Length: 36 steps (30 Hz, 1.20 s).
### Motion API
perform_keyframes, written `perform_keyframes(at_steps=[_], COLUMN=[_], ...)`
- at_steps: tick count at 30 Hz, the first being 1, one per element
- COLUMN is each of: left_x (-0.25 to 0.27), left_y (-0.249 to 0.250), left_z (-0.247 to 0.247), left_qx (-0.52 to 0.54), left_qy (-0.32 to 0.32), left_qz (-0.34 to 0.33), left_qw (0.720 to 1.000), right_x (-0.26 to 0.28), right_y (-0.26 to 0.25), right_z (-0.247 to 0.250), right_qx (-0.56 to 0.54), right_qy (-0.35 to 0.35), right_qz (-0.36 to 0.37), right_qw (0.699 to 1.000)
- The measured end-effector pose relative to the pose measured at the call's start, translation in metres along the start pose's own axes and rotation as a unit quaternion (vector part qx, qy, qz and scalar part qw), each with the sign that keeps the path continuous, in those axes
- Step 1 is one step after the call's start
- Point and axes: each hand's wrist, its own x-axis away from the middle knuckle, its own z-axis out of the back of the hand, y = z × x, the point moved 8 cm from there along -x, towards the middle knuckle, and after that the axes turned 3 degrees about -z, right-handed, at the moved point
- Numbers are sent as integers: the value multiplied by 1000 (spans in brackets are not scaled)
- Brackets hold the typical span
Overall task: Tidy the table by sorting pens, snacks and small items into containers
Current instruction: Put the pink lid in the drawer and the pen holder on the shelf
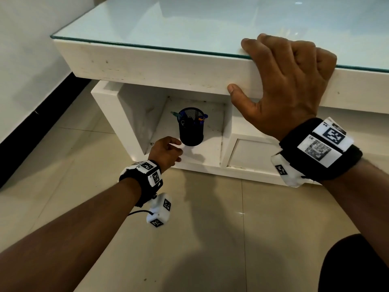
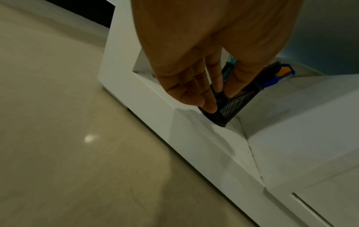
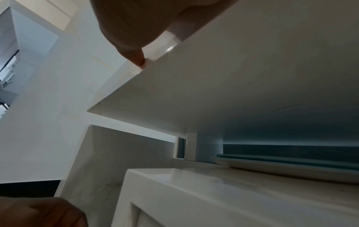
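Note:
A black mesh pen holder (image 1: 191, 129) stands upright in the open lower cubby of the white table, with several pens (image 1: 201, 118) sticking out of its top. My left hand (image 1: 179, 150) is just left of the holder's base, fingers relaxed, thumb at its lower edge. The left wrist view shows my fingers (image 2: 204, 99) in front of the holder (image 2: 233, 104) and the pens (image 2: 279, 73) beyond; I cannot tell if they touch it. My right hand (image 1: 242, 66) grips the table's front edge, fingers over the glass top, thumb (image 3: 136, 56) on the front face.
The glass tabletop (image 1: 189, 22) has nothing on the part in view. A closed white drawer front (image 1: 250, 152) sits right of the cubby. A shallow white dish (image 3: 291, 170) lies on the shelf under the top. Beige tiled floor (image 1: 200, 228) spreads below; a wall stands at left.

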Motion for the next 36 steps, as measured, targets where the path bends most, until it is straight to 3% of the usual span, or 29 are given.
perform_keyframes(at_steps=[7,12,20,23,26,29,32,34,36], left_x=[8,40,117,132,132,131,116,110,109], left_y=[22,54,183,233,267,289,286,285,289], left_z=[-5,-15,19,39,53,52,43,40,38], left_qx=[-158,-167,-172,-242,-319,-424,-494,-523,-509], left_qy=[-40,-27,28,53,46,-18,-153,-192,-198], left_qz=[-135,-227,-405,-437,-413,-366,-235,-179,-157], left_qw=[977,959,897,864,852,828,823,811,823], right_x=[2,9,2,2,-9,-24,-16,-4,4], right_y=[1,11,9,8,6,16,46,54,56], right_z=[2,15,30,35,39,44,47,48,46], right_qx=[6,-18,-25,-37,-79,-98,-80,-45,-46], right_qy=[-11,-71,-203,-266,-309,-387,-496,-580,-635], right_qz=[-5,10,-16,-86,-141,-149,-202,-172,-159], right_qw=[1000,997,979,959,937,905,841,795,755])
